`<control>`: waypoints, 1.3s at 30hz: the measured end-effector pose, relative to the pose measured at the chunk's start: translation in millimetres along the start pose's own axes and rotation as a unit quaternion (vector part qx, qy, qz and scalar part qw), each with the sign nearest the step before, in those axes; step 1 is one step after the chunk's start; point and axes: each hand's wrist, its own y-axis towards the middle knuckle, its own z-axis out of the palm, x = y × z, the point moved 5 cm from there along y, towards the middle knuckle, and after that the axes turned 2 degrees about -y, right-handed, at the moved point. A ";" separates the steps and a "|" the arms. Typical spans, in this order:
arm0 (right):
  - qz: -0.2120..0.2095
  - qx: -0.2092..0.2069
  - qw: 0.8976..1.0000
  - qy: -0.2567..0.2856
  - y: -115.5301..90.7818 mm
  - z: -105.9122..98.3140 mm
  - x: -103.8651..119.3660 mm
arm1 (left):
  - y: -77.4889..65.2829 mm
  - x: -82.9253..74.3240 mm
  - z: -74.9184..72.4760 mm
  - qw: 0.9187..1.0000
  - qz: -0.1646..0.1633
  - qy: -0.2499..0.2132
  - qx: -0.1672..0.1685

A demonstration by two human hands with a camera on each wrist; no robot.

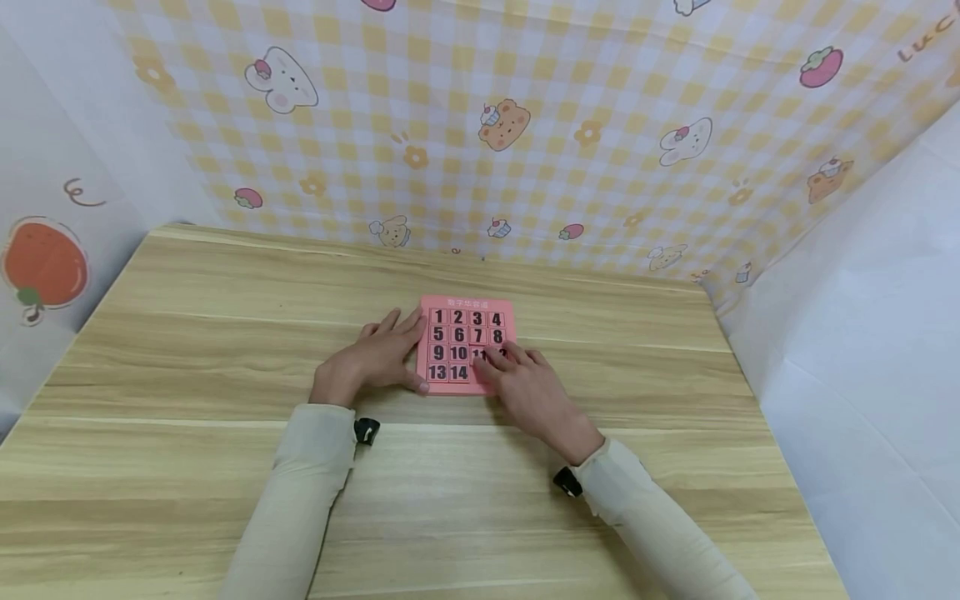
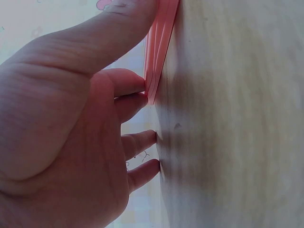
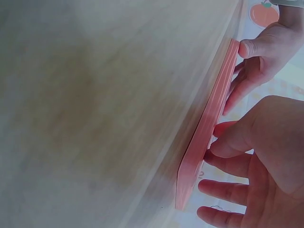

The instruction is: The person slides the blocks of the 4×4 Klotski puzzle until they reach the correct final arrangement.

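Note:
A pink number sliding puzzle (image 1: 467, 389) lies flat on the table, its tiles reading 1 to 10 plainly, with 13 and 14 at the lower left. Tile 11 (image 1: 479, 357) and the tile 12 beside it are partly covered by my right hand (image 1: 525, 392). That hand's thumb and fingertips press on the puzzle's lower right area; the tiles beneath them are hidden. Along the left side, my left hand (image 1: 378, 354) steadies the frame with spread, fairly straight fingers. Its thumb (image 2: 109, 35) touches the near left corner, while two fingertips meet the edge further back.
The puzzle sits on a wood-grain table (image 1: 637, 367). Behind it hangs a yellow checked cloth (image 1: 450, 183) with cartoon prints. White sheeting (image 1: 862, 292) walls the right side, and more printed white cloth (image 1: 90, 150) is at the left.

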 end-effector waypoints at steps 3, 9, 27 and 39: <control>0.001 0.002 1.000 -0.002 0.9 0.2 -0.4 | -0.1 0.2 0.2 1.000 0.001 0.002 0.000; 0.004 0.017 1.000 -0.006 2.3 0.6 -1.0 | 0.9 1.1 0.9 1.000 0.001 0.002 0.001; 0.002 0.021 1.000 0.004 0.3 2.8 -3.2 | 0.7 0.2 1.3 1.000 0.002 0.004 -0.001; -0.003 0.007 1.000 0.018 -17.8 -2.4 -9.1 | 0.4 0.2 0.8 1.000 0.001 0.001 -0.001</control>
